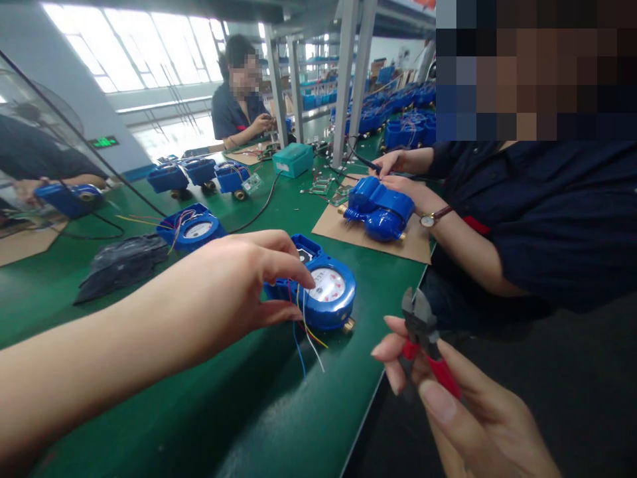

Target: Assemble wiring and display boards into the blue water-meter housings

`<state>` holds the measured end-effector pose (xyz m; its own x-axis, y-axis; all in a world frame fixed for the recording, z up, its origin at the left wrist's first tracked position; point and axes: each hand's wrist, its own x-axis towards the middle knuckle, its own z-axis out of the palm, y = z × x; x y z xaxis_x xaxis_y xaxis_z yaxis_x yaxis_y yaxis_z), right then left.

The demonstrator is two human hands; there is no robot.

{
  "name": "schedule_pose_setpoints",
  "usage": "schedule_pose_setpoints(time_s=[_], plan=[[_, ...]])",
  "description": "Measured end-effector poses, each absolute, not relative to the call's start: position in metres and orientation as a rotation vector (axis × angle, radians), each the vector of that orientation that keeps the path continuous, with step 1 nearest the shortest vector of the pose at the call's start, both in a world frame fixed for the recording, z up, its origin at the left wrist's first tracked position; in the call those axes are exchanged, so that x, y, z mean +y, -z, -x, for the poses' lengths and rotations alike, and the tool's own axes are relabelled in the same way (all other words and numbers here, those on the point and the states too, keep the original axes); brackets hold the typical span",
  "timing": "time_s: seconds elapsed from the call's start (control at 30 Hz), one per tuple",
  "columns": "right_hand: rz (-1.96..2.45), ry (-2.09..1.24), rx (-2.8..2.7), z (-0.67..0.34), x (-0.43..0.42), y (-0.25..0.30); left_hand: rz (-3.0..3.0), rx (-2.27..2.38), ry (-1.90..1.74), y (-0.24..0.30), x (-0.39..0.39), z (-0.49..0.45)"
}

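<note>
In the middle of the green table lies a blue water meter point(329, 295) with a round white dial and a brass fitting. My left hand point(253, 279) is closed around its near-left side, with one finger reaching over the dial. Thin yellow, white and blue wires point(312, 345) hang from the meter beside my left thumb, their ends loose. Off the table's right edge, my right hand point(462, 398) grips a pair of diagonal cutters point(421, 318) by their red handles. The cutter jaws point up and stay apart from the meter.
Another blue water meter point(196, 229) with wires sits behind my left hand, next to a black plastic bag point(122, 262). On the right, a co-worker's hands point(403, 176) work behind a blue meter point(381, 209) on cardboard point(323, 222). A teal box point(293, 159) and metal posts point(343, 86) stand farther back.
</note>
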<state>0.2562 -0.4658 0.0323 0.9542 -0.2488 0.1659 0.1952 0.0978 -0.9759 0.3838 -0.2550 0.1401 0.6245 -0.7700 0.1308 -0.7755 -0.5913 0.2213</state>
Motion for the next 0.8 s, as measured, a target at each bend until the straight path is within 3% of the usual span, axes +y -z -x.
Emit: schedule_pose_setpoints(time_s=[0.3, 0.8], plan=[[1.424, 0.277, 0.070, -0.248, -0.465, -0.021, -2.711, -1.665, -0.079, -0.123, -0.269, -0.374], [0.972, -0.222, 0.103, -0.252, -0.448, -0.013, -2.697, -1.668, -0.022, -0.120, -0.275, -0.372]])
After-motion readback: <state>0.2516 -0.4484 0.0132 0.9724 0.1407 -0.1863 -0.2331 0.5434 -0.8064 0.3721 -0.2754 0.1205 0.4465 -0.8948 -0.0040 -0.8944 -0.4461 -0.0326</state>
